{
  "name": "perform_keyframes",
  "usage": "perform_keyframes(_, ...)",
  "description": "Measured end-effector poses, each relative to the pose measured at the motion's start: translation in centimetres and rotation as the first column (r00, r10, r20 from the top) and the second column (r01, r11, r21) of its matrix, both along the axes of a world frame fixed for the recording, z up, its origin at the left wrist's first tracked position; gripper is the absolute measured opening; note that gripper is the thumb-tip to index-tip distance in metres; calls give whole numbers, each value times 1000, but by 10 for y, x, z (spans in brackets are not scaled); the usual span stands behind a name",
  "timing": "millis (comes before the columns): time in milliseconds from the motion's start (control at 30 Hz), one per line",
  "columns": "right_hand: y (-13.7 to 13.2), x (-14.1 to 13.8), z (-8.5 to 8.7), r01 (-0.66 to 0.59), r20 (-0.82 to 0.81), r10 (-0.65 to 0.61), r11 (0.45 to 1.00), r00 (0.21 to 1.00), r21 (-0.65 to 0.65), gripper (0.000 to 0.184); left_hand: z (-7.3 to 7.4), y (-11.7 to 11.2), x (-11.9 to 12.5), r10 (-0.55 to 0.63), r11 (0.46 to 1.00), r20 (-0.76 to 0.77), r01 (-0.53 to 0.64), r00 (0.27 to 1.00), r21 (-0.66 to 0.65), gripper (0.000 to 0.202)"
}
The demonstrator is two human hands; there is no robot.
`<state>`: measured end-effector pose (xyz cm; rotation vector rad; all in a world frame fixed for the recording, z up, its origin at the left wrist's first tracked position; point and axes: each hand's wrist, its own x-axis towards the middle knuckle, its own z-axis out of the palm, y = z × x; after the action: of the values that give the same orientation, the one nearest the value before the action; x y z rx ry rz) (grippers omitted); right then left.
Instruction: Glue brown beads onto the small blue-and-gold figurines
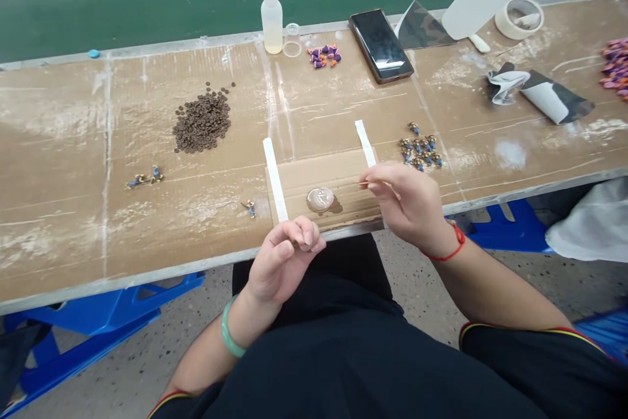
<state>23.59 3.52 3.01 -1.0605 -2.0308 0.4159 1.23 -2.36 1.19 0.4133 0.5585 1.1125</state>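
My left hand is closed in a pinch at the table's front edge, with a small brown disc between thumb and fingers. My right hand pinches a thin wooden stick, whose tip points left above a cardboard piece. On that cardboard lies a glossy clear puddle, perhaps glue, between the two hands. White tape strips lie along the cardboard's sides. Left of it is one small painted figurine; several more figurines cluster by my right hand.
A pile of brown discs and two figurines lie to the left. Along the back are a squeeze bottle, purple-orange pieces, a phone and a tape roll. Blue stools stand below.
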Motion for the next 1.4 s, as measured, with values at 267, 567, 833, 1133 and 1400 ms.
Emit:
perform_keyframes(267,-23,-17,3,-156,-491,-32,928,871,-337,11,-4,2,-2,-48,997,83,42,995,71,26)
perform_keyframes(567,-8,-19,6,-31,-208,20,998,978,-48,10,-2,3,-2,-44,997,76,38,996,69,33)
perform_keyframes(833,7,-31,24,-72,134,51,985,990,159,5,-5,1,-3,-52,995,62,46,997,93,25)
perform_keyframes(1133,12,-33,23,-114,250,54,966,967,232,8,-3,1,-3,-56,996,48,53,997,72,26)
perform_keyframes(1400,-2,-38,33,-68,0,69,995,998,79,5,-2,1,-1,-38,999,27,38,999,15,28)
